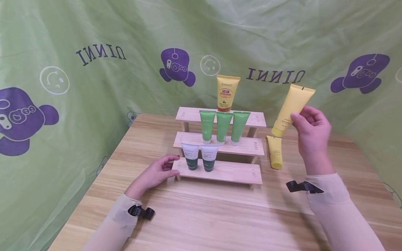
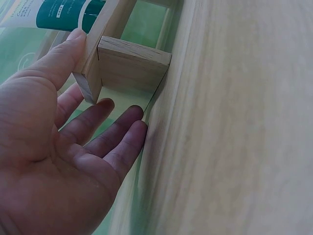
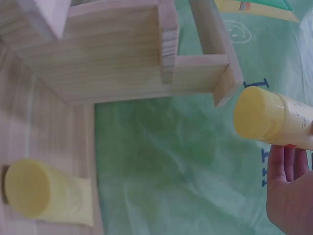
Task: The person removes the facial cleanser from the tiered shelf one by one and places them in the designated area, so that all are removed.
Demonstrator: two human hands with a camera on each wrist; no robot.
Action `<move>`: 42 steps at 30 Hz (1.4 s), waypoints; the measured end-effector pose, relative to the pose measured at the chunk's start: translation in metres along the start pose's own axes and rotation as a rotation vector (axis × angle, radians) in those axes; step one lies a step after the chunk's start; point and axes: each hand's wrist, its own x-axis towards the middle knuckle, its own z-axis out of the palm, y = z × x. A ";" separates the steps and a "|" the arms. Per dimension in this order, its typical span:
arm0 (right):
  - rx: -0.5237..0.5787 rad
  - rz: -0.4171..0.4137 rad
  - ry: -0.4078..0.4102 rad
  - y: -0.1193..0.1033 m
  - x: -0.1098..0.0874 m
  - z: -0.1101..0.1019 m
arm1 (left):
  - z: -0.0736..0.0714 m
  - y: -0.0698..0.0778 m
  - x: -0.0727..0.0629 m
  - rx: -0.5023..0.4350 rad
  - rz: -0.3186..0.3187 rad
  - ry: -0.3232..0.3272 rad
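Observation:
A three-step wooden display stand (image 1: 232,174) stands on the table. My left hand (image 1: 161,170) grips the left end of its lowest step; in the left wrist view the thumb (image 2: 63,58) lies at the board's edge and the index finger passes behind it. Off the stand's right side, my right hand (image 1: 314,130) pinches a yellow squeeze tube (image 1: 293,108), tilted with its cap down. Below that, another yellow tube (image 1: 275,151) stands on the table on its cap. On the lowest step are two white-and-green tubes (image 1: 190,155).
Three green tubes (image 1: 222,127) stand on the middle step. One yellow tube with a red label (image 1: 226,92) stands on the top step. A green printed curtain (image 1: 132,80) hangs behind the wooden table (image 1: 201,216).

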 end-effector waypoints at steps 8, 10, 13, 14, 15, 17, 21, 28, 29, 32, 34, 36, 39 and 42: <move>-0.182 0.138 0.071 0.000 -0.004 -0.034 | 0.000 -0.005 0.001 0.013 -0.004 0.004; -0.244 0.180 0.090 0.001 -0.004 -0.043 | 0.001 -0.003 0.000 0.010 -0.009 0.002; -0.328 0.235 0.105 0.002 -0.004 -0.056 | 0.001 0.006 -0.002 0.004 -0.015 -0.008; -0.358 0.251 0.105 0.002 -0.005 -0.060 | 0.001 0.010 -0.003 0.004 -0.016 -0.012; -0.391 0.267 0.103 0.002 -0.005 -0.064 | 0.001 0.014 -0.004 0.003 -0.018 -0.017; -0.441 0.292 0.096 0.003 -0.006 -0.071 | 0.001 0.021 -0.005 0.007 -0.017 -0.022; -0.552 0.347 0.097 0.004 -0.007 -0.083 | 0.002 0.023 -0.006 -0.002 -0.013 -0.016; -0.730 0.448 0.111 0.010 -0.006 -0.101 | 0.002 -0.005 0.002 -0.014 0.001 -0.004; -0.754 0.464 0.109 0.011 -0.006 -0.104 | 0.001 -0.006 0.002 -0.014 0.002 -0.004; -0.860 0.516 0.086 0.014 -0.006 -0.109 | 0.000 -0.005 0.003 -0.015 0.003 -0.004; -0.933 0.552 0.071 0.017 -0.006 -0.111 | 0.000 -0.005 0.002 -0.013 0.006 -0.004; -1.015 0.586 0.054 0.019 -0.006 -0.113 | 0.000 -0.005 0.002 -0.014 0.005 -0.005; -1.075 0.627 0.048 0.023 -0.004 -0.117 | 0.000 -0.006 0.002 -0.011 0.004 -0.007; -1.109 0.659 0.044 0.026 -0.001 -0.120 | 0.000 -0.005 0.002 -0.011 0.005 -0.006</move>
